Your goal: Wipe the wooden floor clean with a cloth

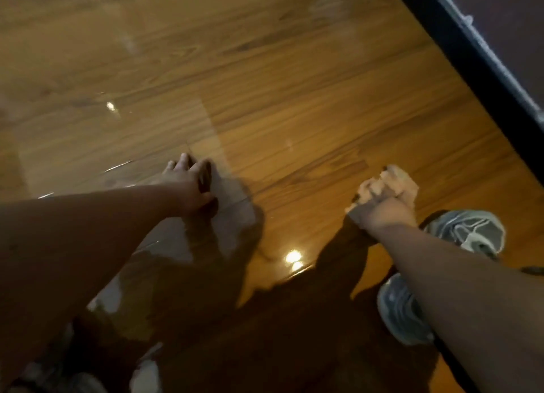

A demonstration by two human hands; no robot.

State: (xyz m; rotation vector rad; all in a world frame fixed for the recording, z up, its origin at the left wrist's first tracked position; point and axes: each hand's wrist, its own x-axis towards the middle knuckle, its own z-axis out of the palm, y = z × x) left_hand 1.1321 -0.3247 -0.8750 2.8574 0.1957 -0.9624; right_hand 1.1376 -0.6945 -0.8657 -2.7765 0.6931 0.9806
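Wooden floor (pixel 294 104): glossy planks, filling the view. Left hand (pixel 188 180): fingers spread, flat on the planks, empty, probably bracing the lean. Right hand (pixel 382 204): closed around a bunched pale cloth (pixel 397 178), pressed to the planks for wiping.

The wooden floor (pixel 294 122) is a warm honey-orange with darker brown grain streaks, paler and washed-out toward the left (glare, with small white glints). The cloth (pixel 397 180) looks pale beige. Two shoes (pixel 468 231) are grey-blue with whitish lines. A black edge band (pixel 459 69) borders dull purple-grey beyond.
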